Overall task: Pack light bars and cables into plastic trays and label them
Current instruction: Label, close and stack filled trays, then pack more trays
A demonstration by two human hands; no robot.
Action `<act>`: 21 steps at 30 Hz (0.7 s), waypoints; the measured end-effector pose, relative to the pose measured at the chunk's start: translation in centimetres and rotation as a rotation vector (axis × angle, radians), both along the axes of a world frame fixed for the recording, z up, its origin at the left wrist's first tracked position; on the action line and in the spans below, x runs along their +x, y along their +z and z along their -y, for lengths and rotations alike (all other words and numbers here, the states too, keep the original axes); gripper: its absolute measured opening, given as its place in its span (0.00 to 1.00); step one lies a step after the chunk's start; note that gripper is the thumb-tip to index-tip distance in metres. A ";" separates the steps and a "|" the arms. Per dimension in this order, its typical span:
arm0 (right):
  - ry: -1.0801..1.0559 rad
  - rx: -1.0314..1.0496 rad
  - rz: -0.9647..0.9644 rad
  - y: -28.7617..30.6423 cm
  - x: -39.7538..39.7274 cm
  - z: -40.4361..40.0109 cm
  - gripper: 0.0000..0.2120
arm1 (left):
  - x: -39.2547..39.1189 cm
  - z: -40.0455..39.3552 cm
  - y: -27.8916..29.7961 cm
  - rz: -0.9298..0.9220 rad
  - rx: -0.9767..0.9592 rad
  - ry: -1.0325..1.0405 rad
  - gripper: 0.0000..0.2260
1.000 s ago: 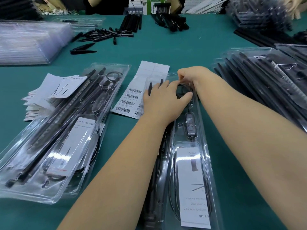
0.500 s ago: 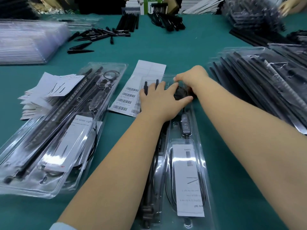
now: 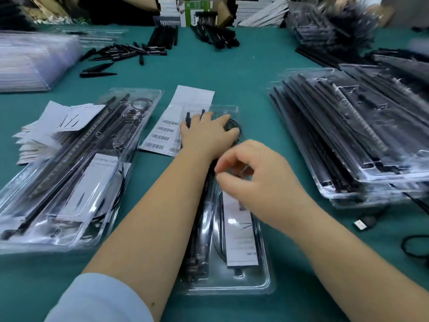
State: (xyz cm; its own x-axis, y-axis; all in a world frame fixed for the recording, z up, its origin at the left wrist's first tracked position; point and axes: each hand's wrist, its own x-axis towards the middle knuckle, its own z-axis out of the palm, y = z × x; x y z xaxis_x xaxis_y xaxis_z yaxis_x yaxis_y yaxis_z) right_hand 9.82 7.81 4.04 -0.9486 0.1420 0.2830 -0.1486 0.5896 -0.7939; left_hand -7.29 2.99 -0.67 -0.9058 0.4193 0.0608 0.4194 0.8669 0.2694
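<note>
The right hand (image 3: 260,180) has pulled back from the tray's (image 3: 267,284) far end to its middle, fingers loosely curled, holding nothing I can see. The left hand (image 3: 206,133) still presses flat on the far end. The tray lies on the bench (image 3: 243,73).

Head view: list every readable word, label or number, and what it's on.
"...ar Grow Light": white insert card in the left packed tray, start cut off.
Barcode label sheet: barcodes visible, digits too small.
Insert card in the centre tray: print blurred.
Loose leaflets: unreadable.
</note>
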 end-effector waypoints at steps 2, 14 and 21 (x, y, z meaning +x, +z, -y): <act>0.173 0.163 -0.044 -0.2 4.1 -0.3 0.04 | 0.1 -0.1 0.0 -0.004 0.024 0.009 0.24; 0.353 0.607 -0.308 -3.8 9.6 -2.2 0.05 | 0.5 -0.1 0.3 -0.013 0.034 0.025 0.23; 0.249 0.608 -0.388 -5.0 10.1 -1.7 0.02 | 0.3 -0.2 0.2 -0.016 0.038 0.036 0.23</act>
State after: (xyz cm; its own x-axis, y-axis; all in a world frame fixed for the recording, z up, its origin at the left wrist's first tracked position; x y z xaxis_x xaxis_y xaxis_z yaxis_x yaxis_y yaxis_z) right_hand 19.89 9.50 -0.96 -0.7489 -0.3509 0.5621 -0.5367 0.8188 -0.2039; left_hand -6.94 3.23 -0.44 -0.9190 0.3836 0.0905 0.3926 0.8709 0.2956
